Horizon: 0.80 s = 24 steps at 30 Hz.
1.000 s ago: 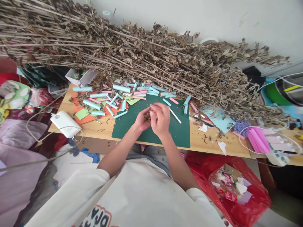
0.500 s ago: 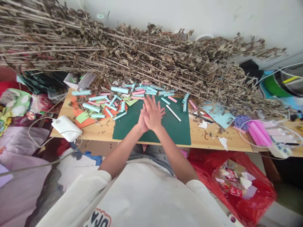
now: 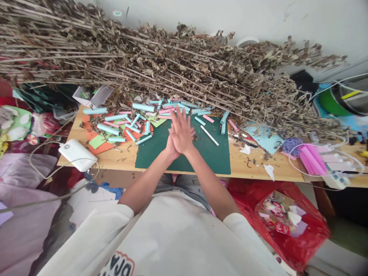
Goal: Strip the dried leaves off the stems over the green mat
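Green rectangular mat (image 3: pixel 214 157) ×1; I see bare left hand (image 3: pixel 171 145), right hand (image 3: pixel 183 135) pressed together, fingers extended, any grip hidden. Front corners open.

Dried stalks (image 3: pixel 184 63) and paper rolls (image 3: pixel 143 107) suggest a home craft corner.

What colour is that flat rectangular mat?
The flat rectangular mat is dark green, clearest in the head view.

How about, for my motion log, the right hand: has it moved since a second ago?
Yes: the right hand has moved left, judged against the green mat.
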### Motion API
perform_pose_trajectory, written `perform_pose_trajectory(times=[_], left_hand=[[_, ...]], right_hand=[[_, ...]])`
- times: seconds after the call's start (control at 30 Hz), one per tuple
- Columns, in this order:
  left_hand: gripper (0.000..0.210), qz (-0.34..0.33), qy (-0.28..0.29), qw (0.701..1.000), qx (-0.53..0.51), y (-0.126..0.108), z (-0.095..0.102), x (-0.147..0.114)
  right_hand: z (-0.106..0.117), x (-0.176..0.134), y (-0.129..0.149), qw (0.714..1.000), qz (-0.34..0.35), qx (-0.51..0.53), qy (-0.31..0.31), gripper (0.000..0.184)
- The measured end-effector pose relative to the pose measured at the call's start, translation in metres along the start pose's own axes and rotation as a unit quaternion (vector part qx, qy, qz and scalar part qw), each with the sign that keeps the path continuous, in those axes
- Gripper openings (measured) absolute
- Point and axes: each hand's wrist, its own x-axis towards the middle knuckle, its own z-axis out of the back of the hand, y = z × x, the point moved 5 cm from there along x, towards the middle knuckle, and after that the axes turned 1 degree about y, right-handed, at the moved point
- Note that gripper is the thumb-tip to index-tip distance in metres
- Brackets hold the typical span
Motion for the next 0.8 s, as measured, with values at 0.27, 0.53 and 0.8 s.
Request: perform_pose_trajectory(times=[0.27, 0.53, 0.8], left_hand=[[0.052, -0.021, -0.023, 0.998, -0.054, -0.006, 0.0, -0.005], [0.054, -0.057, -0.019, 0.993, -0.103, -0.01, -0.007, -0.001], [0.056, -0.077, -0.011, 0.994, -0.071, -0.009, -0.011, 0.003]], right_hand=[[0.003, -0.002, 0.015, 0.998, 0.002, 0.024, -0.051, 0.065], [-0.01, 0.0, -0.003, 0.998, -0.021, 0.052, -0.006, 0.063], [-0.003, 0.003, -0.01, 0.997, -0.059, 0.051, -0.001, 0.062]])
